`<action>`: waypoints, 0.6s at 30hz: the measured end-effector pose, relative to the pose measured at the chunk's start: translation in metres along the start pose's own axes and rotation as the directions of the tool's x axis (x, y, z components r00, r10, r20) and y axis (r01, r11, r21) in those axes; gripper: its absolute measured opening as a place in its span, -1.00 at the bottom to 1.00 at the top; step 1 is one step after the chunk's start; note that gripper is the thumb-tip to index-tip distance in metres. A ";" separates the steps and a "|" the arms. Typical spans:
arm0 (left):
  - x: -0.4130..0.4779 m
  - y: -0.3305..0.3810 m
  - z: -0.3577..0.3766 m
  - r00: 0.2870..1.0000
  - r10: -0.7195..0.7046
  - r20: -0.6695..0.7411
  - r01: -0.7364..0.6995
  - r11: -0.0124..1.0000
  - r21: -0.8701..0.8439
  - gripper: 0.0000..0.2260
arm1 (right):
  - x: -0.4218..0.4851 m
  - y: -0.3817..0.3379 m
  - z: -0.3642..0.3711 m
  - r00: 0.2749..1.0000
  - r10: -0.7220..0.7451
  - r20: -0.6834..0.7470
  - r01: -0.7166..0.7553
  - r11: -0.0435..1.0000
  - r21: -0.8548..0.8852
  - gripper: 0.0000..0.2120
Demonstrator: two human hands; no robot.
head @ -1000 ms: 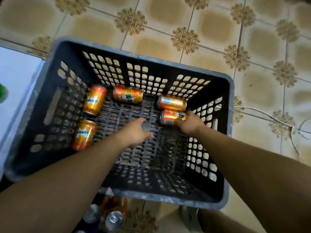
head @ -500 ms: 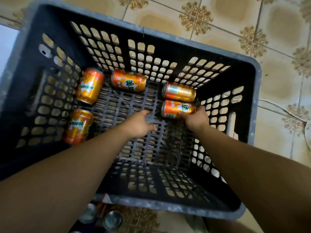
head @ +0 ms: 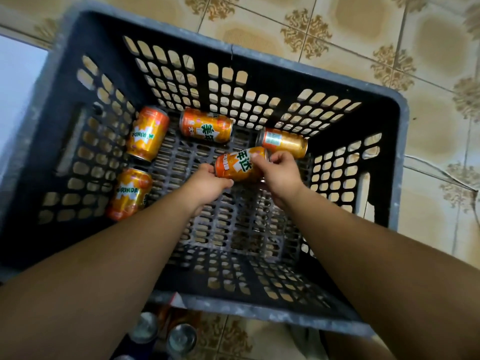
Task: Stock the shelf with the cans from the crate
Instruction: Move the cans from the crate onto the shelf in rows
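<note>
My right hand (head: 281, 175) has its fingers curled round one end of an orange can (head: 240, 165), and my left hand (head: 207, 183) pinches the other end between thumb and fingers. Half a second ago this can lay on the crate floor with only my right hand on it and my left hand empty on the mesh. Now it is lifted and tilted between both hands, so I judge the pick done and the carry to the shelf, not in view, next. Four others lie on their sides in the crate (head: 400, 152): the neighbour can (head: 284, 142) just behind my right hand, a back-wall can (head: 206, 126), an upper left can (head: 148, 133) and a lower left can (head: 130, 193). Outside the near rim, silver can tops (head: 179, 339) show
</note>
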State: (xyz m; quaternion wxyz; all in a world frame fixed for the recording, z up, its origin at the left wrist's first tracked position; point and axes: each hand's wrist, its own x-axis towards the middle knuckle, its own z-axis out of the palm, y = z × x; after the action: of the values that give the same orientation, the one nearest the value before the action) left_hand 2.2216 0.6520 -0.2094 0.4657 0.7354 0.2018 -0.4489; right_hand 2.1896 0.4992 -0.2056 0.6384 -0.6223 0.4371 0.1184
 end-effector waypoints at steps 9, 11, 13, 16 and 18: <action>-0.126 0.041 -0.071 0.951 0.309 -0.024 -0.308 0.951 0.029 -0.18 | -0.113 -0.125 0.020 0.947 -0.269 0.175 0.280 0.959 -0.041 -0.53; -0.173 0.056 -0.089 0.921 0.387 -0.046 -0.385 0.921 0.050 -0.23 | -0.155 -0.152 0.030 0.925 -0.322 0.202 0.333 0.943 -0.022 -0.43; -0.224 0.072 -0.107 0.876 0.468 -0.111 -0.463 0.883 0.072 -0.33 | -0.199 -0.177 0.042 0.895 -0.380 0.234 0.400 0.916 -0.044 -0.30; -0.304 0.083 -0.142 0.801 0.553 -0.230 -0.551 0.831 0.078 -0.38 | -0.279 -0.214 0.061 0.812 -0.473 0.343 0.541 0.829 -0.138 -0.33; -0.352 0.082 -0.167 0.767 0.588 -0.256 -0.587 0.805 0.090 -0.39 | -0.331 -0.239 0.073 0.748 -0.538 0.389 0.634 0.753 -0.176 -0.33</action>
State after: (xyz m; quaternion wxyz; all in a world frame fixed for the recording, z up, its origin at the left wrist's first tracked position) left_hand 2.1774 0.7993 0.1575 0.5487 0.8170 0.0227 -0.1761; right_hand 2.1901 0.6476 0.1819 0.6027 -0.7901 0.0863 0.0713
